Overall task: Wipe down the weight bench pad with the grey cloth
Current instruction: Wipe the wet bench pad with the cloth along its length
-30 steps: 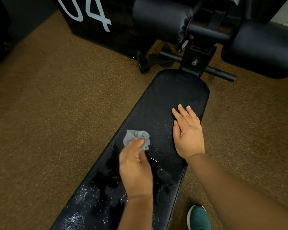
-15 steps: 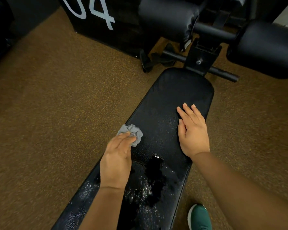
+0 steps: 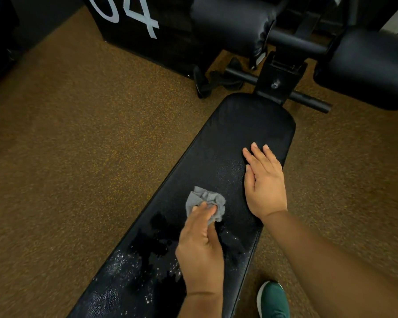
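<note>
A long black bench pad [image 3: 246, 134] runs from the lower left toward the upper right. Its near half is wet, with droplets and dark smears. My left hand [image 3: 200, 246] presses a crumpled grey cloth [image 3: 205, 200] onto the middle of the pad, fingers curled over the cloth. My right hand [image 3: 264, 182] lies flat and open on the pad's right edge, just beyond and to the right of the cloth, holding nothing.
Brown speckled floor [image 3: 78, 145] surrounds the bench. Two black roller pads [image 3: 230, 21] on a metal frame [image 3: 278, 79] stand past the bench's far end. A black box marked "04" [image 3: 133, 14] is at the back. A green shoe [image 3: 274, 299] is beside the bench.
My left hand swept the cloth to the pad's left edge, then back right to the middle. My right hand stayed flat in place.
</note>
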`<state>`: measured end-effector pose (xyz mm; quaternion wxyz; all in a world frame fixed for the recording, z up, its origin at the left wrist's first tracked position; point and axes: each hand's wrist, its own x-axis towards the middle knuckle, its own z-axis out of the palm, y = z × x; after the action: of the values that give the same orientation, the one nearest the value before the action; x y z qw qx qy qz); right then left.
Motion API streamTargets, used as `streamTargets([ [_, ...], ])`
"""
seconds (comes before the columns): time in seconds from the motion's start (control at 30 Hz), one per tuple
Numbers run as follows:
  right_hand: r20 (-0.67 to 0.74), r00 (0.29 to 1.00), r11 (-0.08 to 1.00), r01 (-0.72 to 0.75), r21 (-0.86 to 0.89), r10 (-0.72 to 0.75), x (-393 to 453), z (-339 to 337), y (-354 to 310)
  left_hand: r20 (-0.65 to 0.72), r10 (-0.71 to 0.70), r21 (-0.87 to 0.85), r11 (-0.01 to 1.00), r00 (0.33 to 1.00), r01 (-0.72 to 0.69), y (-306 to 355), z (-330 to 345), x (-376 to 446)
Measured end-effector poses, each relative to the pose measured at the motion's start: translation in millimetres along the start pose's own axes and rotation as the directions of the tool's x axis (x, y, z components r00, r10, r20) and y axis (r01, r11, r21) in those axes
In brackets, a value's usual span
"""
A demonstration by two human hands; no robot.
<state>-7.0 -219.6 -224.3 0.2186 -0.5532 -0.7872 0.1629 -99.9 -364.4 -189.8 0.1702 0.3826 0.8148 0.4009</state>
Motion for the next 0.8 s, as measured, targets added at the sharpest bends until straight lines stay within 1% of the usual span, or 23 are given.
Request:
streamTargets([
  [0.13, 0.025, 1.0, 1.0, 0.003, -0.001, -0.003, -0.2, -0.2, 1.9, 0.114, 0.144, 0.05, 0.987, 0.983, -0.15, 9.0, 12.6, -16.1],
  [0.2, 0.043, 0.999, 1.0, 0.009, -0.005, -0.009, 0.4, -1.3, 2.3, 0.194, 0.16, 0.056, 0.983, 0.968, -0.173, 7.9, 12.3, -13.9],
  [0.27, 0.077, 0.997, 0.999, -0.03, 0.023, 0.028, 3.5, -5.7, -0.7, 0.307, 0.135, 0.049, 0.986, 0.942, -0.157, 9.0, 0.0, -6.0],
  [0.3, 0.103, 0.992, 0.996, -0.073, 0.06, 0.066, 5.0, -9.9, -5.2, 0.402, 0.101, 0.024, 0.992, 0.91, -0.121, 12.4, -10.7, -0.5],
  [0.37, 0.152, 0.982, 0.976, -0.137, 0.167, 0.112, 1.5, -20.0, -19.8, 0.568, 0.069, -0.12, 0.993, 0.82, 0.0, 16.6, -32.3, 8.2],
  [0.4, 0.16, 0.983, 0.968, -0.12, 0.22, 0.085, -5.9, -25.2, -30.0, 0.59, 0.077, -0.19, 0.981, 0.804, 0.045, 19.9, -44.1, 13.6],
  [0.43, 0.16, 0.987, 0.961, -0.069, 0.267, 0.027, -16.6, -30.3, -41.6, 0.564, 0.09, -0.262, 0.962, 0.821, 0.074, 21.5, -55.1, 19.9],
  [0.47, 0.167, 0.985, 0.952, -0.011, 0.304, -0.041, -29.4, -33.7, -53.0, 0.515, 0.085, -0.32, 0.942, 0.853, 0.099, 21.3, -64.3, 27.8],
  [0.5, 0.187, 0.977, 0.945, 0.04, 0.325, -0.106, -42.5, -36.0, -62.2, 0.461, 0.057, -0.348, 0.93, 0.886, 0.121, 17.8, -69.7, 35.8],
  [0.53, 0.22, 0.962, 0.944, 0.087, 0.318, -0.163, -54.0, -36.8, -68.3, 0.431, 0.018, -0.338, 0.93, 0.902, 0.143, 14.1, -73.1, 44.1],
  [0.57, 0.259, 0.942, 0.948, 0.137, 0.288, -0.215, -62.9, -35.7, -70.8, 0.427, -0.02, -0.301, 0.94, 0.904, 0.163, 8.4, -72.8, 52.7],
  [0.6, 0.303, 0.916, 0.951, 0.191, 0.244, -0.262, -69.1, -33.2, -70.1, 0.453, -0.051, -0.246, 0.952, 0.89, 0.18, 4.0, -70.3, 61.0],
  [0.67, 0.383, 0.866, 0.945, 0.272, 0.18, -0.322, -75.3, -27.7, -64.8, 0.553, -0.095, -0.127, 0.972, 0.828, 0.196, -2.2, -60.0, 74.1],
  [0.7, 0.403, 0.852, 0.942, 0.288, 0.174, -0.335, -76.4, -25.4, -61.5, 0.596, -0.109, -0.081, 0.978, 0.796, 0.194, -4.3, -53.3, 78.6],
  [0.73, 0.412, 0.843, 0.938, 0.299, 0.176, -0.346, -77.0, -23.5, -57.9, 0.627, -0.12, -0.052, 0.979, 0.77, 0.195, -5.4, -46.8, 81.6],
  [0.8, 0.411, 0.818, 0.916, 0.363, 0.172, -0.402, -77.3, -21.6, -50.3, 0.647, -0.123, -0.054, 0.977, 0.753, 0.207, -7.7, -38.1, 83.5],
])
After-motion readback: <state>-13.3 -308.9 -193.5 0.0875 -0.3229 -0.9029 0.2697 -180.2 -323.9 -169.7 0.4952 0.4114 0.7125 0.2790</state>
